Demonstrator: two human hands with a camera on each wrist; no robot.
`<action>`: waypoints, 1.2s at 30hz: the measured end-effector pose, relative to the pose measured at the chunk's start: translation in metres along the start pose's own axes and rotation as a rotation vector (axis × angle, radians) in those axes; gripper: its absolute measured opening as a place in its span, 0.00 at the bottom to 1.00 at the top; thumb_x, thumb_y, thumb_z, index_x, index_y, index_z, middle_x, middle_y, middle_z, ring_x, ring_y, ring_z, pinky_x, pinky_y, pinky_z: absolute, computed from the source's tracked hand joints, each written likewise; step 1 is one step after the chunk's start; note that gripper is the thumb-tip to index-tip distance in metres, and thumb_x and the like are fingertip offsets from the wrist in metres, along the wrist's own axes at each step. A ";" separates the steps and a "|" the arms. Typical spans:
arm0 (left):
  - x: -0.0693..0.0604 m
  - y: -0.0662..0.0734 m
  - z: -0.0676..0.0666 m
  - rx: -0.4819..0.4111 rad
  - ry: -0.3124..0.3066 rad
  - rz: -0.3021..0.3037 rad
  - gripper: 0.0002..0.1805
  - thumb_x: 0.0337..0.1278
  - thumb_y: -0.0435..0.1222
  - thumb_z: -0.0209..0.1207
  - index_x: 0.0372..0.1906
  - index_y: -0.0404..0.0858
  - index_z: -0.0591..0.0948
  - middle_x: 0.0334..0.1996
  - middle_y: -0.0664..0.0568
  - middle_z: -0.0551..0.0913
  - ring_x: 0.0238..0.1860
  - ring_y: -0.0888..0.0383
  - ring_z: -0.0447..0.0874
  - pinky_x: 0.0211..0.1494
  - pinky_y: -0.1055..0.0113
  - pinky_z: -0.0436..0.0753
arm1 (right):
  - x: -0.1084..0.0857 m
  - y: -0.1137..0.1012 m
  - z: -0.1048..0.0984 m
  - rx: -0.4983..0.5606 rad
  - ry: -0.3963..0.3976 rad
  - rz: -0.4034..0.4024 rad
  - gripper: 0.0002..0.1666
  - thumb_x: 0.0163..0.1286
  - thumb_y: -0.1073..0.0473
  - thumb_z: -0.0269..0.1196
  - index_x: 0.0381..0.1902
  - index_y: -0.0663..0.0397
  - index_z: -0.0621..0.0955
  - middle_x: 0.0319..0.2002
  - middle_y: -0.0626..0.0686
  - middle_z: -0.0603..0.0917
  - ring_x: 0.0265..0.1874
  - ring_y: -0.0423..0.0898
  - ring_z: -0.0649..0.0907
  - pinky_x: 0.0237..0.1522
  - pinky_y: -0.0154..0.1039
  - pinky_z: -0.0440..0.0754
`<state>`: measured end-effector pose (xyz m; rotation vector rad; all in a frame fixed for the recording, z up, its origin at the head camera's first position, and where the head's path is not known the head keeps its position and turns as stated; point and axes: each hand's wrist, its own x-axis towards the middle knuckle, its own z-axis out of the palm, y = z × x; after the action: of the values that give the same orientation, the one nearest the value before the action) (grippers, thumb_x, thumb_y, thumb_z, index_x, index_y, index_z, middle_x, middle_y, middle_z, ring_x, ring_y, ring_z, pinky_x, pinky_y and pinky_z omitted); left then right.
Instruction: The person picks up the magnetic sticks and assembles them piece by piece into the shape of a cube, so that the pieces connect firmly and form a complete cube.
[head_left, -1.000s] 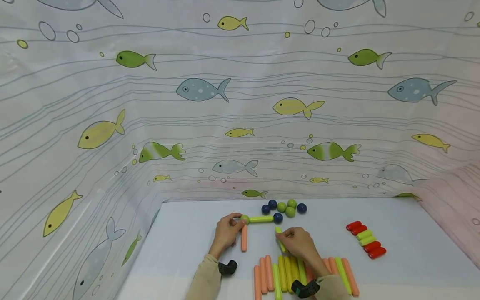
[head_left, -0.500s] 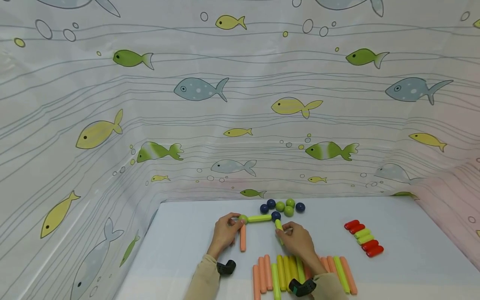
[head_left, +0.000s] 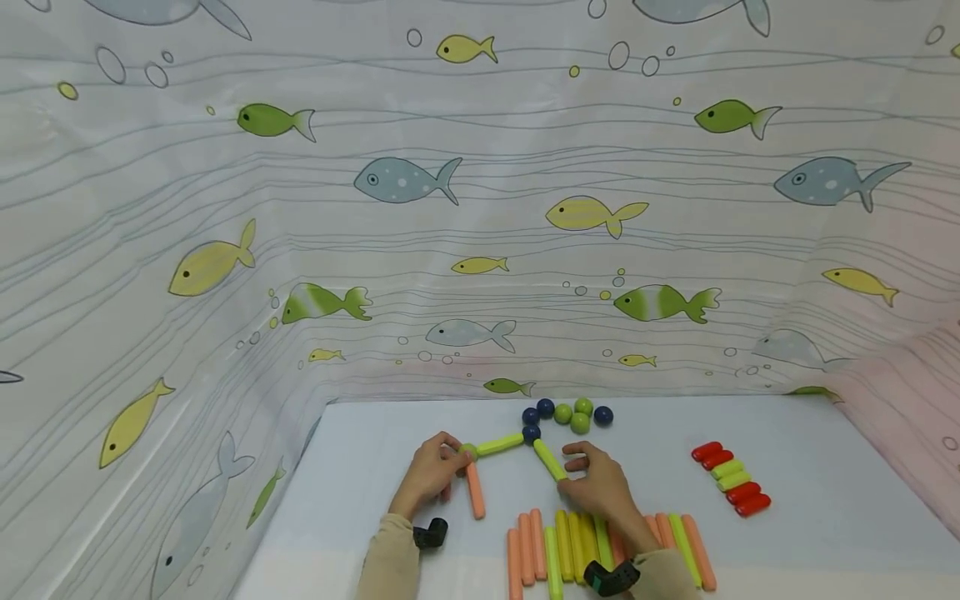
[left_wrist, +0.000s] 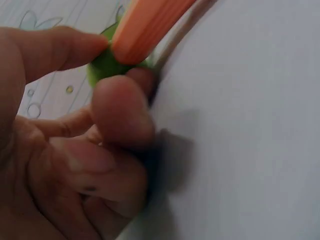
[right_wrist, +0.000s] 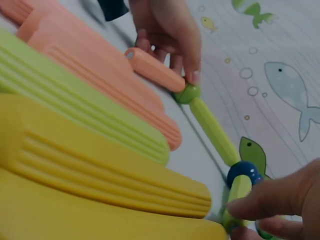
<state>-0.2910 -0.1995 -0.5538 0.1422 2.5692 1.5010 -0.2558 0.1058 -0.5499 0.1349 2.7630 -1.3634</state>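
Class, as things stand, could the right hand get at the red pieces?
Probably yes: only bare table shows between the right hand and the red pieces, though it pinches a yellow-green stick.

From my remote seat I saw a white table (head_left: 660,467) carrying a stick-and-ball chain (head_left: 532,433), stick row (head_left: 566,546) in front, loose balls (head_left: 563,413) behind, red and green pieces (head_left: 733,481) right.

The stick (head_left: 550,460) is lime, the ball (head_left: 531,433) probably navy.

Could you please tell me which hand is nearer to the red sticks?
The right hand; it holds the near end of a green stick, to the left of the red sticks. The left hand is farther left, pinching a green ball.
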 end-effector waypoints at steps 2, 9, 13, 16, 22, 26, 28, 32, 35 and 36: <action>-0.003 0.000 -0.007 0.021 -0.020 -0.009 0.18 0.71 0.44 0.64 0.50 0.33 0.77 0.28 0.52 0.87 0.09 0.62 0.73 0.15 0.71 0.68 | 0.000 0.000 0.002 0.007 0.038 -0.027 0.27 0.59 0.60 0.77 0.57 0.55 0.84 0.43 0.52 0.90 0.38 0.47 0.87 0.40 0.45 0.85; -0.014 0.009 -0.024 0.158 -0.122 -0.069 0.15 0.69 0.45 0.65 0.41 0.38 0.75 0.24 0.50 0.84 0.11 0.63 0.71 0.16 0.71 0.70 | -0.003 0.000 0.006 0.034 0.100 -0.063 0.14 0.67 0.60 0.74 0.47 0.59 0.86 0.30 0.49 0.87 0.28 0.43 0.81 0.30 0.39 0.78; -0.023 0.023 -0.028 0.318 -0.127 -0.130 0.17 0.69 0.48 0.64 0.36 0.39 0.76 0.22 0.50 0.81 0.16 0.60 0.72 0.19 0.69 0.72 | -0.003 -0.001 0.008 0.027 0.065 -0.061 0.11 0.67 0.57 0.74 0.43 0.56 0.87 0.26 0.48 0.84 0.23 0.43 0.77 0.25 0.37 0.74; -0.026 0.031 -0.029 0.482 -0.071 -0.125 0.19 0.66 0.50 0.67 0.36 0.39 0.77 0.24 0.51 0.79 0.22 0.57 0.73 0.25 0.66 0.72 | -0.003 -0.001 0.010 0.008 0.010 -0.071 0.13 0.66 0.51 0.75 0.41 0.52 0.87 0.26 0.46 0.84 0.23 0.43 0.78 0.26 0.37 0.75; -0.019 0.033 -0.024 0.473 0.032 0.067 0.19 0.66 0.46 0.70 0.47 0.39 0.75 0.41 0.46 0.78 0.40 0.51 0.78 0.42 0.57 0.78 | -0.012 -0.006 0.011 -0.070 -0.132 -0.146 0.23 0.61 0.41 0.78 0.36 0.49 0.80 0.28 0.45 0.81 0.26 0.42 0.76 0.29 0.36 0.73; -0.010 0.028 -0.012 0.394 -0.036 0.185 0.13 0.70 0.39 0.67 0.49 0.40 0.76 0.47 0.44 0.81 0.47 0.49 0.81 0.49 0.53 0.81 | -0.022 -0.014 0.012 -0.111 -0.250 -0.233 0.25 0.60 0.38 0.77 0.33 0.47 0.78 0.28 0.46 0.79 0.27 0.43 0.74 0.30 0.35 0.70; -0.008 0.026 -0.006 0.428 -0.035 0.179 0.12 0.70 0.39 0.67 0.49 0.40 0.76 0.43 0.47 0.82 0.42 0.52 0.80 0.46 0.55 0.80 | -0.028 -0.019 0.014 -0.151 -0.295 -0.279 0.26 0.59 0.35 0.77 0.32 0.45 0.78 0.28 0.44 0.78 0.28 0.42 0.73 0.30 0.36 0.69; -0.008 0.027 0.004 0.535 0.023 0.130 0.14 0.68 0.40 0.69 0.49 0.38 0.78 0.31 0.52 0.80 0.31 0.57 0.74 0.34 0.61 0.74 | -0.037 -0.027 0.018 -0.235 -0.335 -0.336 0.27 0.55 0.31 0.78 0.31 0.41 0.79 0.27 0.42 0.77 0.29 0.42 0.71 0.32 0.38 0.66; -0.009 0.029 0.008 0.596 0.044 0.117 0.13 0.65 0.40 0.70 0.44 0.37 0.81 0.26 0.53 0.77 0.27 0.58 0.72 0.29 0.63 0.72 | -0.040 -0.029 0.020 -0.270 -0.340 -0.330 0.27 0.55 0.31 0.78 0.32 0.40 0.79 0.25 0.41 0.74 0.28 0.43 0.70 0.32 0.39 0.63; -0.009 0.029 0.009 0.613 0.049 0.113 0.11 0.65 0.39 0.70 0.42 0.37 0.81 0.25 0.53 0.77 0.27 0.58 0.72 0.29 0.63 0.72 | -0.041 -0.030 0.020 -0.272 -0.341 -0.324 0.26 0.55 0.32 0.78 0.33 0.40 0.79 0.25 0.41 0.74 0.27 0.42 0.70 0.31 0.39 0.63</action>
<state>-0.2801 -0.1789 -0.5319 0.3288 3.0153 0.6990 -0.2180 0.0698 -0.5350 -0.5263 2.7107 -0.9305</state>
